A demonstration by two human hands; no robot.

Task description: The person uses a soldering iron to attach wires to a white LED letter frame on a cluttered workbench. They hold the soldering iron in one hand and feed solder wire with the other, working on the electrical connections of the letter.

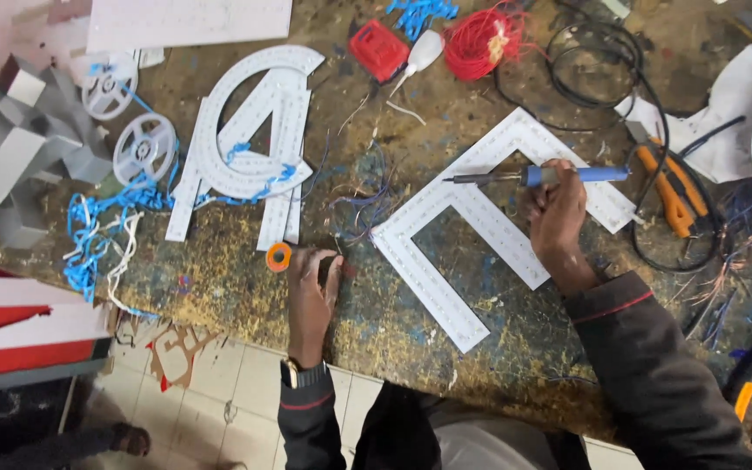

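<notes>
white angular sign panel (480, 218) under right hand's (557, 213) blue soldering iron (537, 177)

Dark sleeves (654, 365) – red stripe; wristwatch (299, 374) on left wrist.

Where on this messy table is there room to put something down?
Bare bench shows along the near edge, below the white letter piece and left of the left hand. More shows between both hands, beside the white angled panel. The far edge is crowded with red wire and black cable.

bare bench (219, 261) between white letter panels (472, 218)
</notes>
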